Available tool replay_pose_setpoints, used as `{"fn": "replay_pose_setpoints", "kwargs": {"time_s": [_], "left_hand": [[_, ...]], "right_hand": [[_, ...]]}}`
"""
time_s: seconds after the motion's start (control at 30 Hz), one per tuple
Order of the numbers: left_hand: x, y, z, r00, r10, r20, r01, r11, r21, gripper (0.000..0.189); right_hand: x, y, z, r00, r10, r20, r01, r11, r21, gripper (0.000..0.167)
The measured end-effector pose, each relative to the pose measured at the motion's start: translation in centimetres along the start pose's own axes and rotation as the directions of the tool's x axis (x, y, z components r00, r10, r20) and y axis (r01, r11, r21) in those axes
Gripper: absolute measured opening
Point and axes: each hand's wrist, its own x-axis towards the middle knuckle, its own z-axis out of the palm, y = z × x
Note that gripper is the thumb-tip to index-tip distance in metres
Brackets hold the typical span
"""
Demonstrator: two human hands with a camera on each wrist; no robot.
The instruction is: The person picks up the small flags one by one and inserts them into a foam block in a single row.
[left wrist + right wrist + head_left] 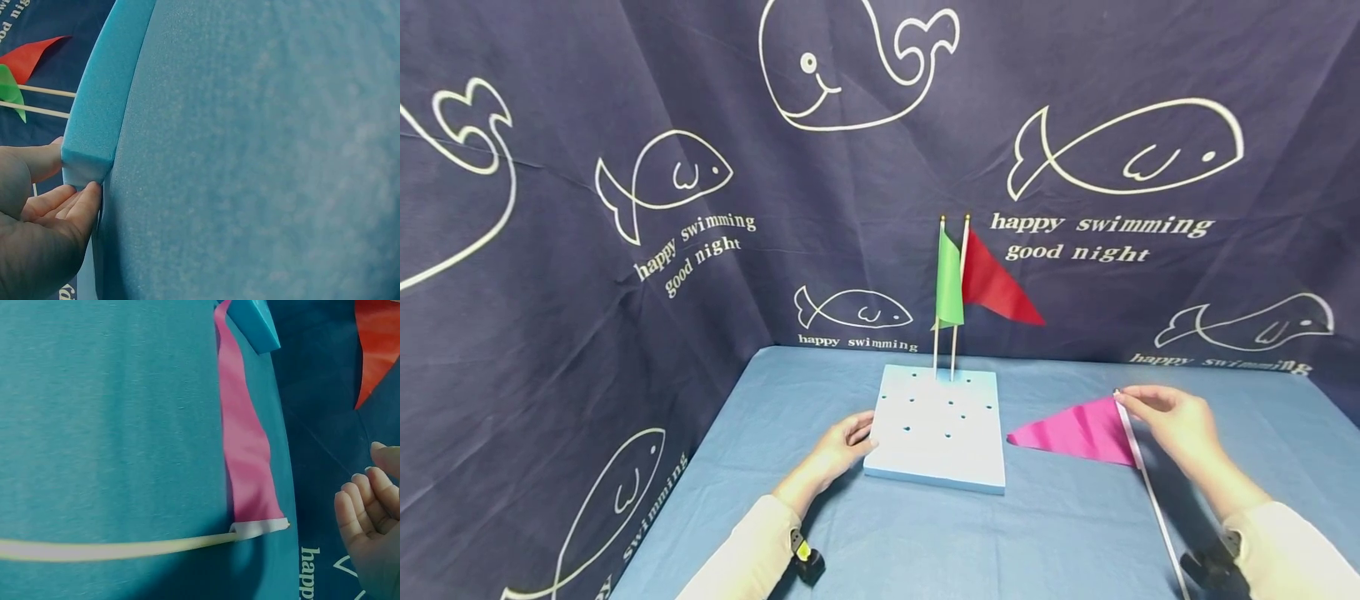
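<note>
My left hand (835, 450) holds the left edge of a pale blue foam block (925, 450) dotted with small holes. In the left wrist view the thumb and fingers sit on either side of the block's corner (94, 119). A green flag (950, 283) and a red flag (992, 279) stand upright in the block's back holes. A pink triangular flag (1086, 429) lies on the table to the right, its pale stick (1157, 508) running toward me. Over its top end hovers my right hand (1180, 421); the right wrist view shows the fingers (350, 509) parted and apart from the flag.
A blue cloth (887, 542) covers the table. Dark blue curtains (880, 183) with white fish drawings and lettering hang behind and on the left side. A small black device (808, 567) sits at my left wrist.
</note>
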Motion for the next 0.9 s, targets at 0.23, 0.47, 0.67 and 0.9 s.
{"fn": "replay_pose_setpoints", "kwargs": {"time_s": [0.23, 0.47, 0.67, 0.9], "left_hand": [[0.0, -0.1, 0.0, 1.000, -0.007, -0.001, 0.007, 1.000, -0.014, 0.054], [-0.1, -0.1, 0.0, 1.000, -0.007, -0.002, 0.007, 1.000, -0.013, 0.054], [0.0, 0.1, 0.1, 1.000, -0.002, -0.007, 0.002, 1.000, -0.013, 0.054], [-0.1, 0.0, 0.1, 1.000, -0.004, -0.018, 0.004, 1.000, -0.001, 0.053]], "right_hand": [[-1.5, 0.4, 0.0, 0.999, 0.010, 0.035, -0.008, 0.998, -0.058, 0.037], [-2.7, 0.7, -0.3, 0.999, 0.034, 0.040, -0.032, 0.998, -0.054, 0.037], [-3.6, 1.4, -0.9, 0.994, 0.071, 0.083, -0.066, 0.996, -0.066, 0.042], [-4.7, 2.2, -1.1, 0.980, 0.115, 0.161, -0.101, 0.990, -0.097, 0.047]]}}
